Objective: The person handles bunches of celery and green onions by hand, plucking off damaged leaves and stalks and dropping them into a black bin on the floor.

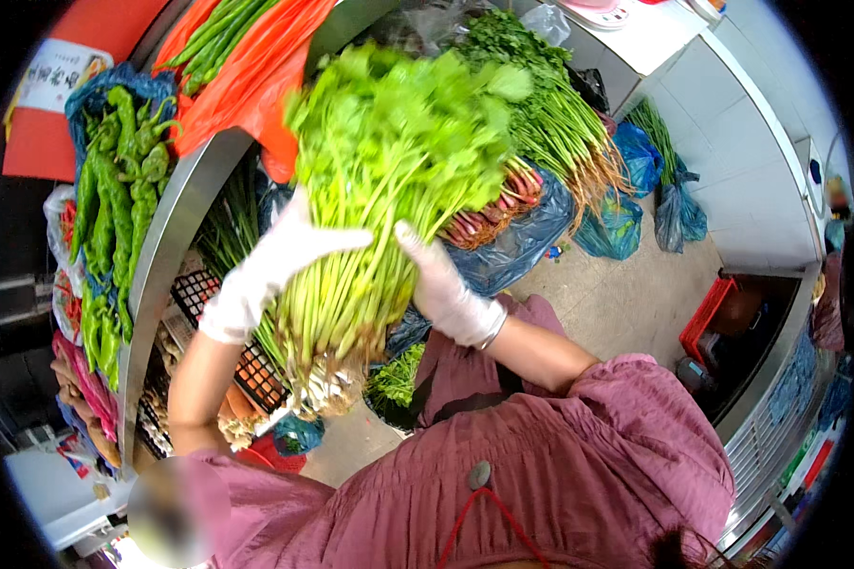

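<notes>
A large bunch of leafy green celery (356, 263) is held up in front of me, its leaves away from me and its roots towards me. My left hand (285, 249), in a white glove, grips the stalks from the left side. On the other side my right hand (445, 284), gloved too, is wrapped around the same stalks. Both thumbs lie across the front of the stems and do not touch each other. The fingers behind the bunch are hidden. The leafy tops look blurred.
Green peppers (114, 192) lie on the left, beyond a curved steel edge (174, 206). Cilantro with roots (555, 121) and red-stemmed greens (494, 213) sit behind the bunch, near a blue plastic bag (519, 242). Carrots show under a black crate (260, 373). A red basket (708, 316) stands at right.
</notes>
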Demonstrator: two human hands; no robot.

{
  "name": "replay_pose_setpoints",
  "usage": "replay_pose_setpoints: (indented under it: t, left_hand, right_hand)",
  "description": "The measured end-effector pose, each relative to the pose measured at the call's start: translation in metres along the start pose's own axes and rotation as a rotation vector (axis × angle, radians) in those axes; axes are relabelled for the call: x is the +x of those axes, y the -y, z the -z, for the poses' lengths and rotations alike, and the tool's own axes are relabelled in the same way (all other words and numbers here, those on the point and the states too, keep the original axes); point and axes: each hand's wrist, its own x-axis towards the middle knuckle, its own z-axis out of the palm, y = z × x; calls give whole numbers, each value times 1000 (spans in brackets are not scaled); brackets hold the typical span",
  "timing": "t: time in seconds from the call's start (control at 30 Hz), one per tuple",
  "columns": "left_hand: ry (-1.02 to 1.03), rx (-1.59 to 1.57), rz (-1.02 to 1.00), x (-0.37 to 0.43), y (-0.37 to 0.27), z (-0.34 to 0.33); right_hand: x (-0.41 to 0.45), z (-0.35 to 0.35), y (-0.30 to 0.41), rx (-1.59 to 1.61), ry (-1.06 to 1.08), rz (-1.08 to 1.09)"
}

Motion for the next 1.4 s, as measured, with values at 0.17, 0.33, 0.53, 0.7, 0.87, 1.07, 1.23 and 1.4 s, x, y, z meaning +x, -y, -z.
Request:
replay_pose_setpoints:
  t: [0.17,0.33,0.53,0.7,0.87,1.07,1.23,1.4]
  left_hand:
    - [-273,-203,382,-88,57,17]
    - [-623,-496,469,-135,94,27]
    - [-630,-633,-59,-81,142,32]
    - [-653,-822,167,-3,171,-5]
    - [-576,-800,257,43,208,-9]
    - [-747,-551,308,17,242,-3]
    - [-800,70,284,22,218,-27]
    - [-733,198,283,48,232,-30]
  right_hand:
    - [-25,-17,-68,77,170,-374]
    - [2,-39,-79,-129,476,-640]
    - [79,-30,-76,-413,441,-479]
    - [119,44,-69,-301,217,-731]
    - [134,89,-75,-509,18,-680]
    - [110,56,-68,-1080,-101,-465]
    - [98,57,-80,-1189,-53,-162]
    - [112,89,-105,-1425,16,-16]
